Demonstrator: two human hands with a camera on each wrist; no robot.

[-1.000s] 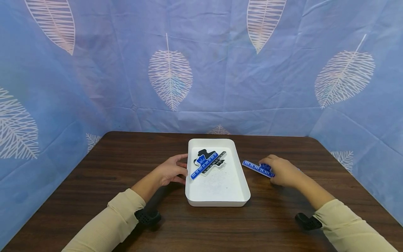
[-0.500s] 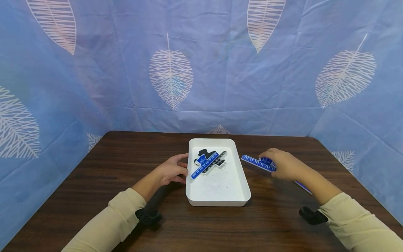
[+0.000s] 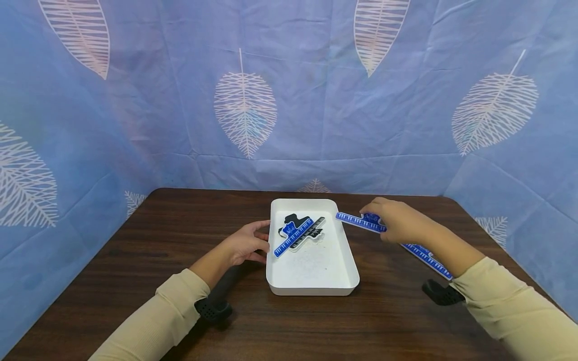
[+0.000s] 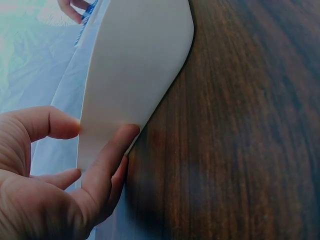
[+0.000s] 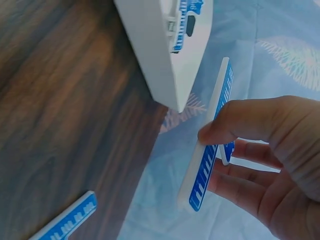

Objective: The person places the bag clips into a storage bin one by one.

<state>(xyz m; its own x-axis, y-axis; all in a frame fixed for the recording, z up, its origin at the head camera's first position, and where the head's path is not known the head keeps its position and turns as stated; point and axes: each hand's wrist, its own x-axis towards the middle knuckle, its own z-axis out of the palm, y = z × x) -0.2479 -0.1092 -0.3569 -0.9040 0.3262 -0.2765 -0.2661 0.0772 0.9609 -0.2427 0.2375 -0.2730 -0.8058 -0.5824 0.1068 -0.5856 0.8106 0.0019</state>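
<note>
My right hand (image 3: pixel 402 220) pinches a blue piano-key page clip (image 3: pixel 359 221) between thumb and fingers. In the right wrist view this clip (image 5: pixel 212 140) is raised above the table, beside the tray's corner. The white tray (image 3: pixel 311 291) stands in mid-table. Inside it lie a blue clip (image 3: pixel 292 238), a transparent clip with black piano keys (image 3: pixel 318 221) and a black one (image 3: pixel 295 218), overlapping. My left hand (image 3: pixel 247 244) rests at the tray's left side. The left wrist view shows its fingertips (image 4: pixel 131 131) touching the outer wall, others at the rim.
Another blue piano-key clip (image 3: pixel 426 258) lies on the dark wood table (image 3: pixel 289 331) under my right forearm, partly hidden by it. A blue cloth with white leaf prints (image 3: pixel 289 110) hangs behind the table's far edge.
My right hand has lifted the blue clip and carried it away from me and leftward to the tray's right rim. The clip beneath the forearm has come into view. My left hand stays put.
</note>
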